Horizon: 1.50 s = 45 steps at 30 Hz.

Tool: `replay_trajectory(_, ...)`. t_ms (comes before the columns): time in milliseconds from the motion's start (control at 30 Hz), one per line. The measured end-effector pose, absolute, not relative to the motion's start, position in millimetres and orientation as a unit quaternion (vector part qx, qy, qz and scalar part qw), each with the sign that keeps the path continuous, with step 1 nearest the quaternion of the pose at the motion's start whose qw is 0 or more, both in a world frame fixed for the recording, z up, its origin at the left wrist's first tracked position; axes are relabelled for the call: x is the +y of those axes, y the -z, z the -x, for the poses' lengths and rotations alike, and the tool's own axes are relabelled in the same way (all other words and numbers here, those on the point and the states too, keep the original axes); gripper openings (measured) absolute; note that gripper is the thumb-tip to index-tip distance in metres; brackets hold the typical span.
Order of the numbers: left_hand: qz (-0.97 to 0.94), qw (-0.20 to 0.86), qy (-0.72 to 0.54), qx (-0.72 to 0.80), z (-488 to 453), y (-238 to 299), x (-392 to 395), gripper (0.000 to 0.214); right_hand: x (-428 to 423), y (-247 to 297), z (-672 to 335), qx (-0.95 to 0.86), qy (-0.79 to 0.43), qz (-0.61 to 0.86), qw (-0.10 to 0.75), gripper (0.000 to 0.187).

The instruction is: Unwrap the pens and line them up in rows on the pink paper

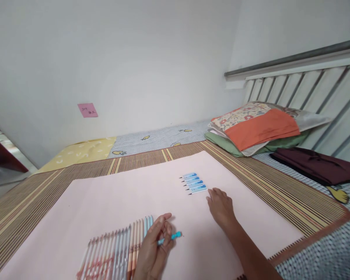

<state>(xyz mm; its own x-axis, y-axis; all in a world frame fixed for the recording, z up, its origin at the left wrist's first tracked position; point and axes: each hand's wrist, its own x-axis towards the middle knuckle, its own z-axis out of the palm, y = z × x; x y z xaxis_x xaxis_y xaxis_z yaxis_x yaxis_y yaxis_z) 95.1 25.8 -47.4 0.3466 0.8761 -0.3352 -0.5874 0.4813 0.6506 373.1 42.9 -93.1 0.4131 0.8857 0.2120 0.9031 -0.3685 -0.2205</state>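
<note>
My left hand (156, 243) is curled in the lower middle of the view, its fingers closed round a turquoise pen (176, 235) whose end sticks out to the right. Beside and partly behind it, a long row of slim pens (116, 249) lies side by side: pinkish-red, grey, orange and light blue. Farther back, several short blue-and-white pens (192, 181) with dark tips lie stacked in a column, tips to the left. The fingers of my right hand (221, 204) are closed at the right end of the nearest pen (198, 191) in that column; the fingertips are partly hidden.
A large pale pink sheet (128, 194) lies over a striped mat (265, 190) on the bed. At the back right are stacked pillows (256, 124), a folded dark maroon cloth (317, 165) and a white slatted bed rail (309, 97). A pink note (88, 110) is stuck to the wall.
</note>
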Motion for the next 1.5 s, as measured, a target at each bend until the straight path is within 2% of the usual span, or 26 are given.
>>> replay_trajectory(333, -0.212, 0.790, -0.462, 0.344, -95.5, 44.9, 25.7, 0.033, 39.2, 84.8, -369.4, -0.543, 0.047, 0.824, 0.158, 0.037)
replay_trajectory(567, -0.202, 0.798, -0.465, 0.325, -100.4, 40.3, 24.0, 0.034, 37.4, 79.1, -350.6, -0.600, 0.042, 0.780, 0.176, 0.022)
replay_trajectory(700, -0.149, 0.816, -0.467, 0.305, -101.6, 37.4, 25.0, 0.034, 41.0, 83.7, -349.8, -0.599, 0.021, 0.778, 0.189, 0.025)
replay_trajectory(800, -0.128, 0.824, -0.463, 0.301, -101.4, 35.2, 27.6, 0.041, 35.0, 76.7, -345.2, -0.608, -0.020, 0.746, 0.270, 0.026)
replay_trajectory(900, -0.113, 0.821, -0.463, 0.315, -101.1, 35.0, 29.9, 0.045, 19.0, 55.8, -321.8, -0.639, -0.107, 0.639, 0.415, 0.027)
replay_trajectory(967, -0.106, 0.817, -0.467, 0.322, -100.7, 36.6, 30.7, 0.044, 5.6, 38.8, -296.3, -0.673, -0.162, 0.559, 0.457, 0.022)
replay_trajectory(1033, -0.103, 0.818, -0.472, 0.314, -100.0, 38.8, 30.9, 0.041, -5.8, 25.8, -269.2, -0.730, -0.185, 0.501, 0.426, 0.018)
replay_trajectory(1167, -0.092, 0.831, -0.468, 0.288, -98.5, 41.3, 31.1, 0.038, -14.8, 23.5, -233.3, -0.779, -0.120, 0.494, 0.367, 0.020)
replay_trajectory(1500, -0.101, 0.853, -0.424, 0.286, -95.2, 35.8, 28.1, 0.044, -8.5, 43.9, -232.8, -0.770, -0.071, 0.497, 0.394, 0.019)
